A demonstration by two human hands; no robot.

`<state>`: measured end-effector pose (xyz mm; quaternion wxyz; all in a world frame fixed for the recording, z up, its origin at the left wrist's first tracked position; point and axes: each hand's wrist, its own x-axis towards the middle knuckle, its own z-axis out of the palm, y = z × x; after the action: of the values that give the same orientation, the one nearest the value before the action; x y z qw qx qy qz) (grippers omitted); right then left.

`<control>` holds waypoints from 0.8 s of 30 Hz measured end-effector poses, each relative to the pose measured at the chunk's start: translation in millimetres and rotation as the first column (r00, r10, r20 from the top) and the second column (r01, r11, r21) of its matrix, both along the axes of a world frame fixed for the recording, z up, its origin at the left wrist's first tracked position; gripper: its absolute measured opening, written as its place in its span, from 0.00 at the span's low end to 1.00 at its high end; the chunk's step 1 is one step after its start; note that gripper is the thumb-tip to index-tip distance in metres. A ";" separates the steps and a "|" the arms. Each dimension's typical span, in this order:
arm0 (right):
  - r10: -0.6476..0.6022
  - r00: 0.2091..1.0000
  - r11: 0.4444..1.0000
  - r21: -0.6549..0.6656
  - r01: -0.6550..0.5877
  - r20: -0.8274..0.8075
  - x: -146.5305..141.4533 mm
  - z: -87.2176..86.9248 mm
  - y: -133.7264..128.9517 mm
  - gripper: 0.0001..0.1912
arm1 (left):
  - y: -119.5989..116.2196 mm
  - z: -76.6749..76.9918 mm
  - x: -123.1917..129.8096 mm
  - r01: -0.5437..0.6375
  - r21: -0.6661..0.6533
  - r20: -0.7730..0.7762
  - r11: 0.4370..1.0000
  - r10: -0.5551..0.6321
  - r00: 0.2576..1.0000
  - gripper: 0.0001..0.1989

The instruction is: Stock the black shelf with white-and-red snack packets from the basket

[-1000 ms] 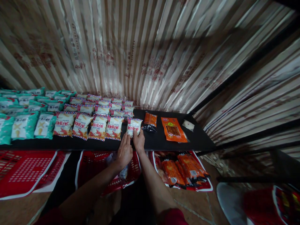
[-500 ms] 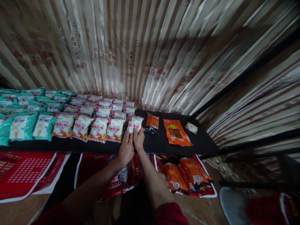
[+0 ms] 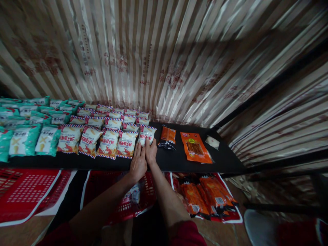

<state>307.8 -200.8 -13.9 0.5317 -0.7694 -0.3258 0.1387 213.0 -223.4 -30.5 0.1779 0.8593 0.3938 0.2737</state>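
Note:
My left hand (image 3: 138,163) and my right hand (image 3: 151,151) meet at the front right end of a row of snack bags. Between them is a white snack bag (image 3: 147,132) with a striped edge, its lower part covered by my fingers. The left fingers lie along its lower left side, while the right fingers wrap its lower right. Directly left stands a matching bag (image 3: 126,143), with several more beside and behind it. To the right of my hands, a small orange and black packet (image 3: 167,137) lies on the black tabletop (image 3: 164,160).
Teal snack bags (image 3: 25,140) fill the left end. A flat orange pouch (image 3: 195,147) and a small white item (image 3: 212,142) lie at the right. Below are a red basket (image 3: 28,189), another holding a few bags (image 3: 133,193), and one with orange packets (image 3: 202,194). A striped curtain (image 3: 143,51) hangs behind.
The view has shifted slightly. Both hands stay at the same snack bag, and the bags around it keep their places.

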 end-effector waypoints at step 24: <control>0.050 0.984 0.996 0.070 -0.063 0.169 6.5 -7.6 9.6 0.29 | 1.2 -9.0 -0.9 0.012 0.024 0.060 1.000 -0.014 0.998 0.31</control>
<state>314.3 -191.2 -21.4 0.5270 -0.7482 -0.3959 0.0763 212.1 -222.2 -39.5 0.1812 0.8553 0.3793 0.3031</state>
